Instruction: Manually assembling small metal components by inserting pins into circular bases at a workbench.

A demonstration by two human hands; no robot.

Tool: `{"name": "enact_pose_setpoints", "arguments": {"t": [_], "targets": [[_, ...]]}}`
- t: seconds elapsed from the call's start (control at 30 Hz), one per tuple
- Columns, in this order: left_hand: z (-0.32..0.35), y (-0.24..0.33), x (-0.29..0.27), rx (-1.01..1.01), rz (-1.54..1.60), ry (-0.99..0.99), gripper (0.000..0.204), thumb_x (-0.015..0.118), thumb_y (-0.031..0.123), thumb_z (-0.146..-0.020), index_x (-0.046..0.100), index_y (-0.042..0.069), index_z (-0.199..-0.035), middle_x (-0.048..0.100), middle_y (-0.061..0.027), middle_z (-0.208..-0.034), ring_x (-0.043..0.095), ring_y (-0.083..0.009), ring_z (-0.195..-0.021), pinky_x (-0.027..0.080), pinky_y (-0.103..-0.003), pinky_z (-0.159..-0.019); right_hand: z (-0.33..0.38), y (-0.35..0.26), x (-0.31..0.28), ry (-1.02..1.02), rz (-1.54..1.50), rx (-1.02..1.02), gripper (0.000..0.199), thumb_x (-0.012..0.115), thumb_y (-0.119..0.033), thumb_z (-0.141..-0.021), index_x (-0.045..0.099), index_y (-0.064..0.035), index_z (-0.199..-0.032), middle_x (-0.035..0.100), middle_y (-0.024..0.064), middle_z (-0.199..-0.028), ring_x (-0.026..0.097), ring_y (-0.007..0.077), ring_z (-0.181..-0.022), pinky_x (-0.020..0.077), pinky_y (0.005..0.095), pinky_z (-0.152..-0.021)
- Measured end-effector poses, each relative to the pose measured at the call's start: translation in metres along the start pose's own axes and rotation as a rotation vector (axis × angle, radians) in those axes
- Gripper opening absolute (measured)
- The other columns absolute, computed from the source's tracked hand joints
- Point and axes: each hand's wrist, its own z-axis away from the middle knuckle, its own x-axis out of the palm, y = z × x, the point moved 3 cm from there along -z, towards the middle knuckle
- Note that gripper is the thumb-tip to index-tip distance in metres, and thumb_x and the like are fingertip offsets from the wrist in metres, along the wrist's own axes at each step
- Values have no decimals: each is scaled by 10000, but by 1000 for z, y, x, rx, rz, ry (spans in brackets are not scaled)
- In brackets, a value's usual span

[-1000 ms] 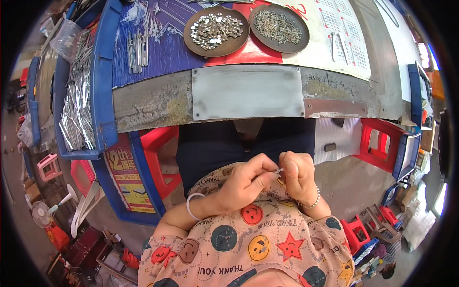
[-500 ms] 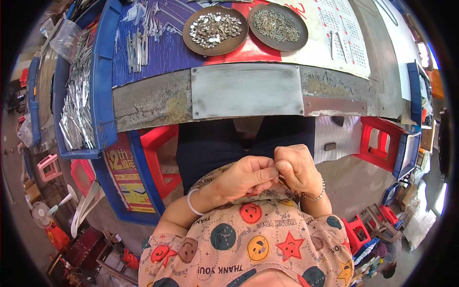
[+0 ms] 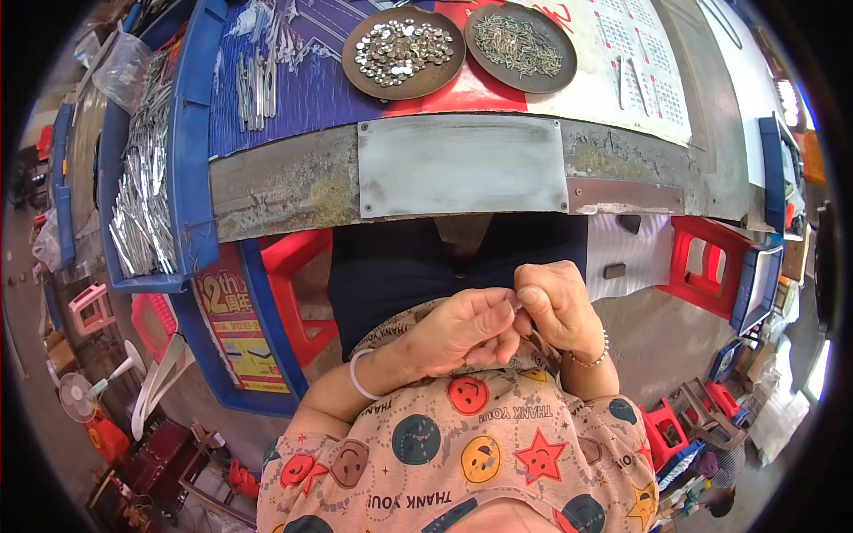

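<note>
Your left hand [image 3: 473, 329] and right hand [image 3: 562, 306] meet at curled fingertips, nearer you than the metal plate [image 3: 462, 166]; whether they pinch anything, I cannot tell. A gap separates them from the worn desk's [image 3: 284, 200] front edge, where the plate is screwed down. Beyond the plate, one brown dish [image 3: 404, 91] carries silver rounds [image 3: 400, 51], another dish [image 3: 533, 86] thin pins [image 3: 517, 46]; right of it stands a red stool [image 3: 677, 259].

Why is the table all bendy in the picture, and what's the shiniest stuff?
Head view: the fisheye lens bows the table's straight edge, and the corners go black; head view: the long metal pieces in the blue tray and the little round ones glint brightest; head view: whatever the fingers may hold is hidden.
</note>
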Motion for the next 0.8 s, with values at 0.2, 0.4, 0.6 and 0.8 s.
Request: {"name": "enact_pose_setpoints", "arguments": {"t": [0.2,0.4,0.6,0.8], "targets": [[-1,-5,-13,-47,-59,28,227,545,281,-951,547,67,-873,541,-4,-640,366,-23,-465,268,-157,-416,3,5,3,-31,89,-18,411,452,-299,-958,416,-26,-653,394,101,-555,446,297,-465,346,360,-441],[-2,-6,-12,-8,-20,31,194,560,252,-944,566,59,-916,555,-15,-665,373,-21,-485,278,-149,-440,-2,3,1,-45,131,-26,419,463,-320,-952,439,-27,-654,417,107,-559,460,305,-477,354,369,-443],[-2,-5,-11,23,-16,25,178,556,220,-947,574,43,-952,581,-34,-690,379,-23,-495,289,-147,-449,-4,1,1,-50,153,-34,413,468,-316,-948,443,-28,-654,422,106,-559,467,301,-476,358,364,-442],[-2,-6,-10,61,10,-23,168,537,183,-956,573,20,-971,609,-64,-719,392,-28,-503,308,-148,-458,-7,-6,-3,-97,118,-1,335,538,-240,-910,462,-26,-664,463,140,-583,498,349,-531,390,391,-469]]}}
